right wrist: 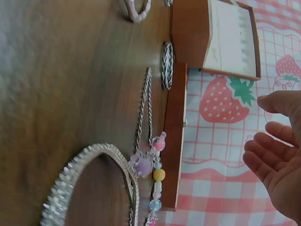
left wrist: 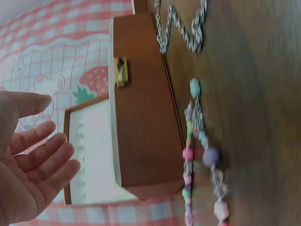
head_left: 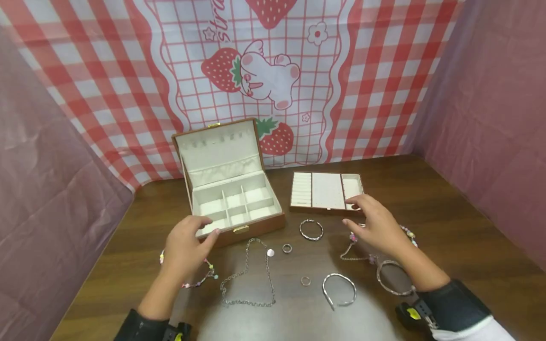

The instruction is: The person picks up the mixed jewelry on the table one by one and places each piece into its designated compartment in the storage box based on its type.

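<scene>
head view shows the left hand (head_left: 185, 244) by the open jewelry box (head_left: 268, 224) and the right hand (head_left: 377, 222) by the tray (head_left: 327, 189), both empty, loosely spread, apparently mid-reach, the next move likely calling for a light pinch.

The brown jewelry box (head_left: 266, 225), near the left hand (head_left: 182, 242), stands with its lid (head_left: 219, 148) raised, exposing six cream compartments. The shallow brown-edged tray (head_left: 327, 192), near the right hand (head_left: 378, 223), lies flat to the right of the box; it comprises a ribbed left section, a flat centre panel and a right compartment.
</scene>
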Motion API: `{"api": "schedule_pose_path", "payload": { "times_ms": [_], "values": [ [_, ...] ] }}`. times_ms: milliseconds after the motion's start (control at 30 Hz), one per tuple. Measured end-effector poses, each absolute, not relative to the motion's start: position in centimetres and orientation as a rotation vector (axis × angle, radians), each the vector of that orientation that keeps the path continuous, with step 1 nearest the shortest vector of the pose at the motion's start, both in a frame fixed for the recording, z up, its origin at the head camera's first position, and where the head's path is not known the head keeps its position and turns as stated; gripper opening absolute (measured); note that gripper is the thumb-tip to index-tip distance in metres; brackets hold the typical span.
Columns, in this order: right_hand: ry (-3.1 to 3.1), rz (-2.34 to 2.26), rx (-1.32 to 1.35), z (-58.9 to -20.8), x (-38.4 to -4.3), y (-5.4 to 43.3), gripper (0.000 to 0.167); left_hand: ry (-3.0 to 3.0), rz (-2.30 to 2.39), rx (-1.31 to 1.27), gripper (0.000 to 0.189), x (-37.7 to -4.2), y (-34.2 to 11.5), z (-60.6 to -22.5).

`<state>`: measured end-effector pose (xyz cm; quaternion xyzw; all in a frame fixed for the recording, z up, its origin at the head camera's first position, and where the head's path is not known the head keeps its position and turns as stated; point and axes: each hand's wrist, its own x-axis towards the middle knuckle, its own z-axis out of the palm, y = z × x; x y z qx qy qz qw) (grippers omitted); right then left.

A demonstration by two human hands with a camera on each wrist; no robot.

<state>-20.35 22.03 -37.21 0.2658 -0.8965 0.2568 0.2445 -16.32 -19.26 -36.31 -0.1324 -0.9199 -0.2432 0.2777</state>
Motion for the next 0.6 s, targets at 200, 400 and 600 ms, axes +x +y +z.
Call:
{"api": "schedule_pose_path", "payload": {
  "times_ms": [200,400,600],
  "values": [
    [-2.453,0.686,0.723,-37.5,-19.5,21.7,0.036,-2.528,-0.660,-0.441,0.018,-15.6,-17.4,-36.9],
    [-2.419,0.690,0.749,-38.1,-18.9,21.5,0.036,-2.595,-0.665,-0.500,0.013,-15.2,-15.7,-37.6],
    [-2.431,0.708,0.778,-38.5,-18.8,20.8,0.030,-2.618,-0.712,-0.553,0.009,-15.0,-13.8,-38.0]
  ]
}}
